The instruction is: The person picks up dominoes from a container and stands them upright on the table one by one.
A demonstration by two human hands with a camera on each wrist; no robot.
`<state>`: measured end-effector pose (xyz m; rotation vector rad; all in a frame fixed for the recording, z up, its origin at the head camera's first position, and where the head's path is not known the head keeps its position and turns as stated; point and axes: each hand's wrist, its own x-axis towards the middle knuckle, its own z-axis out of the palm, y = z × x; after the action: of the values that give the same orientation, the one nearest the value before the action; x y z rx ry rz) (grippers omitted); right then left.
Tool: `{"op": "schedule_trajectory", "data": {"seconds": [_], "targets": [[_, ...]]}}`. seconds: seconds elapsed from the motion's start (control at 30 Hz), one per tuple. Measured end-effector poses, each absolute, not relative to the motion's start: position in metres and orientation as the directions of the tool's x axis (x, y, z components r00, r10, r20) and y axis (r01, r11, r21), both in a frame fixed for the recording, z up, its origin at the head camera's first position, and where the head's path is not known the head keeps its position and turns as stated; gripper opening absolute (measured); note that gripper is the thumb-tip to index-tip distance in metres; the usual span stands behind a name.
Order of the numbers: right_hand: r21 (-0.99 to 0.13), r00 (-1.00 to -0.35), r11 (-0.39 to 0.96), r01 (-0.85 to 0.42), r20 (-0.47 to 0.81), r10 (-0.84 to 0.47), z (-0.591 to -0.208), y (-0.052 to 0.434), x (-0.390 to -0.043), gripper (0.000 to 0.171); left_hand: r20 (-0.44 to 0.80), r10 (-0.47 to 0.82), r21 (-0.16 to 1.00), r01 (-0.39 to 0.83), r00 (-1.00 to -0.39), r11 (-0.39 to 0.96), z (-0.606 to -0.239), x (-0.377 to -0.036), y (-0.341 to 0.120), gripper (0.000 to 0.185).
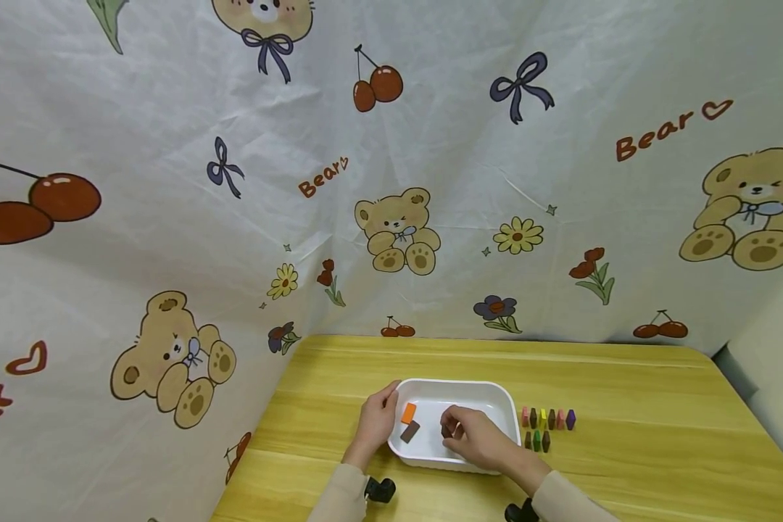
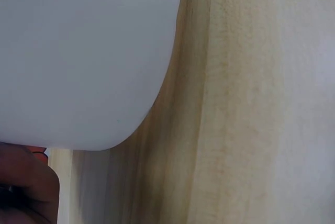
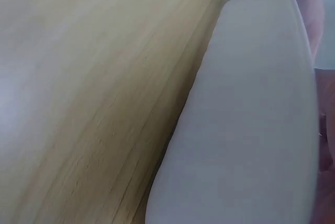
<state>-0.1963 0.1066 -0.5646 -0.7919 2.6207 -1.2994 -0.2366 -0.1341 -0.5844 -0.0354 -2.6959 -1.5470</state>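
White tray [image 1: 496, 397] on the wooden table [image 1: 626, 377], near the front edge. Left hand [image 1: 377, 423] gripping the tray's left rim, fingers curled over it. Right hand [image 1: 473, 435] inside the tray, fingers curled; cannot tell whether anything is pinched. Orange block [image 1: 408, 412] and brown block [image 1: 409, 431] lying in the tray, just left of that hand. Row of small crayons [image 1: 547, 424] just right of the tray

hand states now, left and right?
Left hand: grips the white tray by its left rim.
Right hand: inside the tray, fingers curled; contents cannot be told.
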Motion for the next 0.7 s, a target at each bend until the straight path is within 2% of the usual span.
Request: {"op": "schedule_trajectory", "data": {"seconds": [0.37,0.7], "targets": [[-0.778,-0.835,0.43,-0.457,0.209,-0.509,-0.549,0.129,-0.18,0.016,0.042,0.003,0.861,0.038,-0.999,0.507,-0.591,-0.241,-0.136,0.037],[-0.821,-0.858,0.399,-0.408,0.195,-0.475,-0.547,0.153,-0.167,0.016,0.022,0.003,0.863,0.021,-1.0,0.504,-0.599,-0.245,-0.138,0.037]]}}
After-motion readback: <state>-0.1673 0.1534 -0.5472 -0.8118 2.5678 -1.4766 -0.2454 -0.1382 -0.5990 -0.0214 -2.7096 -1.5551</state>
